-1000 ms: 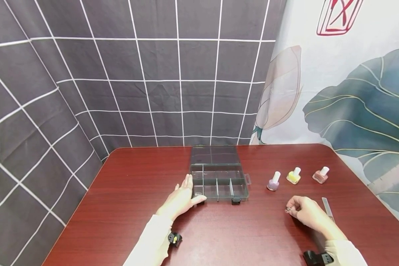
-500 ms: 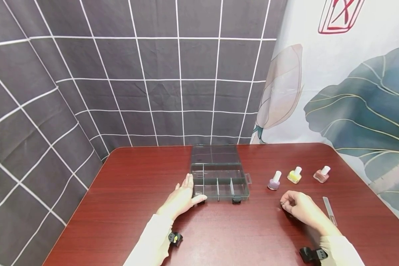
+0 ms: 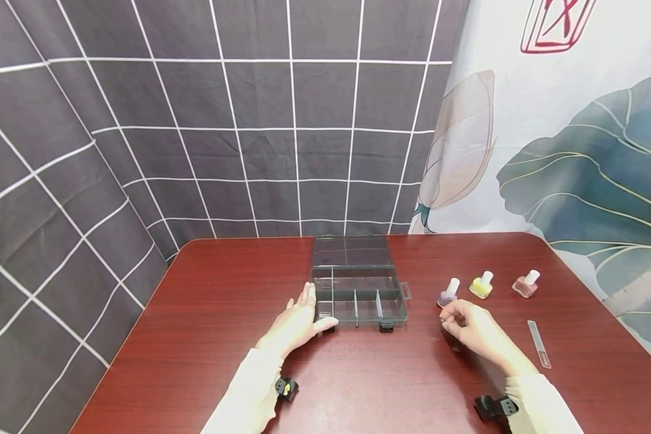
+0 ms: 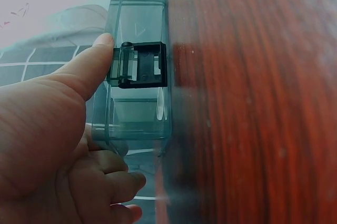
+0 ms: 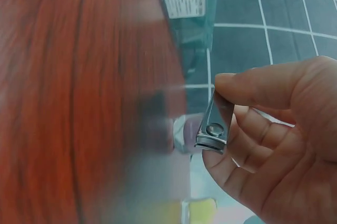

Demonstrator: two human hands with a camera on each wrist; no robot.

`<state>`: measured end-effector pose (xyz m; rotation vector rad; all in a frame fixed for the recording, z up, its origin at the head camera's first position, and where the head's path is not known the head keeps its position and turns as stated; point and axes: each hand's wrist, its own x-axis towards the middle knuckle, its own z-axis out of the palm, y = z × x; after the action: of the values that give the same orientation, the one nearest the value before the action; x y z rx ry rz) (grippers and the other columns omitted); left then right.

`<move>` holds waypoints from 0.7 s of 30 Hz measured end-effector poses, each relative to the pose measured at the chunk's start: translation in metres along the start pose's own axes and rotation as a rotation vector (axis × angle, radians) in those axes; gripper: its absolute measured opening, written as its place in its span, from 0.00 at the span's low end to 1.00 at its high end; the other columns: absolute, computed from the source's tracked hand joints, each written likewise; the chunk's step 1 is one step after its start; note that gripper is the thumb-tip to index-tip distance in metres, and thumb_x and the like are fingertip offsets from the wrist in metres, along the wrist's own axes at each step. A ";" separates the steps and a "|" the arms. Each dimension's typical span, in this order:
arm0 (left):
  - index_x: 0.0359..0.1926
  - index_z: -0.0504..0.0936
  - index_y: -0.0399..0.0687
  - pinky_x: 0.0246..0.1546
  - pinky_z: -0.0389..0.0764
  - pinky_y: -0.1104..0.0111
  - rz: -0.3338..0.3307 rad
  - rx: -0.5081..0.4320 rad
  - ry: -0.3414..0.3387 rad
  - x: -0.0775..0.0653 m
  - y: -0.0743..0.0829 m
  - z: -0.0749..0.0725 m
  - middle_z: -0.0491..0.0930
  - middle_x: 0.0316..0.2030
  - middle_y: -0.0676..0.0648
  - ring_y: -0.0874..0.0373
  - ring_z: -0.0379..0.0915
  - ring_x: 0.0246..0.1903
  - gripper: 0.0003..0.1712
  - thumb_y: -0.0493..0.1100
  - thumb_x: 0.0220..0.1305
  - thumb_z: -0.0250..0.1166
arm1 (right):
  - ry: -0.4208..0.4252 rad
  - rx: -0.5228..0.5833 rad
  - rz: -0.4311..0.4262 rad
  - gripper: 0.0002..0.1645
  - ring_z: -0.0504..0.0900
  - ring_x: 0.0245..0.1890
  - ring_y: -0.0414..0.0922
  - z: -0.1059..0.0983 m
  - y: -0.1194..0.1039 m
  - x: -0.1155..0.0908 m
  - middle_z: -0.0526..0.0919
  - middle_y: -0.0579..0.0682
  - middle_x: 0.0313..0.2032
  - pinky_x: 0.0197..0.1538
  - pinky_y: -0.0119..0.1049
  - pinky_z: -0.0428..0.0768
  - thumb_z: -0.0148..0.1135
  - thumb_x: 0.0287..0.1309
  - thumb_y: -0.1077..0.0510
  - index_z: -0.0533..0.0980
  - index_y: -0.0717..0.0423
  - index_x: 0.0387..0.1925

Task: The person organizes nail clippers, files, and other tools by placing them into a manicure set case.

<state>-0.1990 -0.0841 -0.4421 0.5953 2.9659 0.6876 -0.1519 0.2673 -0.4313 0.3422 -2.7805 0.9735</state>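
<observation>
Right hand (image 3: 480,337), fingers pinching a silver metal nail clipper (image 5: 214,124), left hand (image 3: 286,330) (thumb and fingers apart) touching an open, translucent grey plastic box (image 3: 364,284)

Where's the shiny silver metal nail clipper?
In the right wrist view, the silver metal nail clipper is pinched in the right hand, near the white-capped purple polish bottle.

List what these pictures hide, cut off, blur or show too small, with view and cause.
Nail clipper, head view: mostly covered by the right hand.
Purple nail polish bottle, head view: base partly behind that hand.
Label on the organizer box, right wrist view: print too small.
Yellow nail polish bottle, right wrist view: cut by bottom edge.
</observation>
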 end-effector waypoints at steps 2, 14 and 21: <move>0.68 0.50 0.28 0.63 0.56 0.51 0.001 0.003 0.000 0.000 0.000 0.000 0.51 0.68 0.32 0.45 0.53 0.65 0.55 0.66 0.57 0.58 | 0.018 0.001 -0.032 0.11 0.70 0.24 0.34 0.001 -0.003 0.003 0.72 0.41 0.23 0.27 0.30 0.71 0.65 0.46 0.71 0.75 0.54 0.26; 0.69 0.50 0.29 0.63 0.57 0.51 -0.006 -0.005 0.000 -0.001 0.000 0.000 0.52 0.68 0.33 0.44 0.55 0.64 0.56 0.66 0.57 0.59 | 0.028 -0.010 -0.099 0.12 0.71 0.25 0.35 0.010 -0.019 0.016 0.71 0.40 0.22 0.29 0.31 0.71 0.64 0.45 0.72 0.75 0.53 0.26; 0.68 0.50 0.28 0.63 0.57 0.51 0.004 -0.018 0.007 -0.002 0.000 0.000 0.52 0.67 0.31 0.43 0.54 0.65 0.56 0.66 0.56 0.59 | 0.063 -0.036 -0.133 0.14 0.70 0.25 0.35 0.015 -0.024 0.024 0.70 0.39 0.23 0.29 0.31 0.71 0.65 0.44 0.72 0.75 0.51 0.25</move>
<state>-0.1976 -0.0850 -0.4420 0.5992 2.9624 0.7176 -0.1694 0.2354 -0.4230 0.4765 -2.6765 0.8861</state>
